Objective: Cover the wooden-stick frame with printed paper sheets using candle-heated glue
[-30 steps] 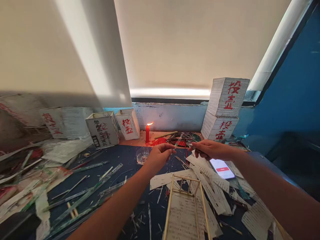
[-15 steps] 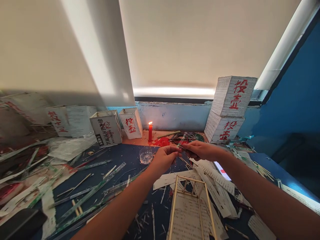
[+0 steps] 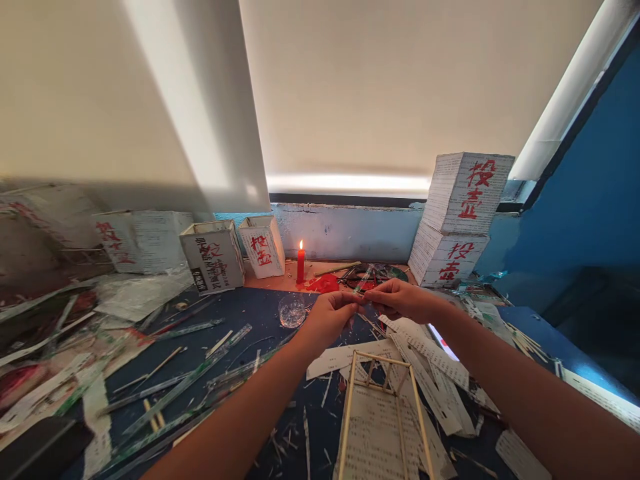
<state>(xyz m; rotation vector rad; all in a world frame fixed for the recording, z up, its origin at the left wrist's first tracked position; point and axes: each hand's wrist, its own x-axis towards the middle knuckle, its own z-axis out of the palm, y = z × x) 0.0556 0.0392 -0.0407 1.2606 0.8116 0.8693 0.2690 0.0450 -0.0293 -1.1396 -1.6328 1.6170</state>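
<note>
My left hand [image 3: 336,311] is closed in a pinch in the middle of the view. A narrow clear, greenish plastic strip [image 3: 365,279] sticks up from its fingertips. Close against it, my right hand [image 3: 400,298] pinches too, its fingertips meeting the left ones; what lies between them is too small to make out. Behind the hands, a lit red candle [image 3: 301,267] stands upright near the wall. Below them a frame of thin wooden sticks [image 3: 411,400] rests over a sheet of printed paper [image 3: 373,427].
White paper-covered boxes with red characters stand at the back, one box [image 3: 261,247] left of the candle and two stacked boxes [image 3: 473,193] at right. A round clear dish [image 3: 291,312] sits left of the hands. Plastic strips [image 3: 200,373] and paper strips [image 3: 427,360] litter the blue tabletop.
My right hand's fingers have shifted slightly and now pinch closer at the left fingertips. The candle flame stands taller. My left hand has hardly moved.
</note>
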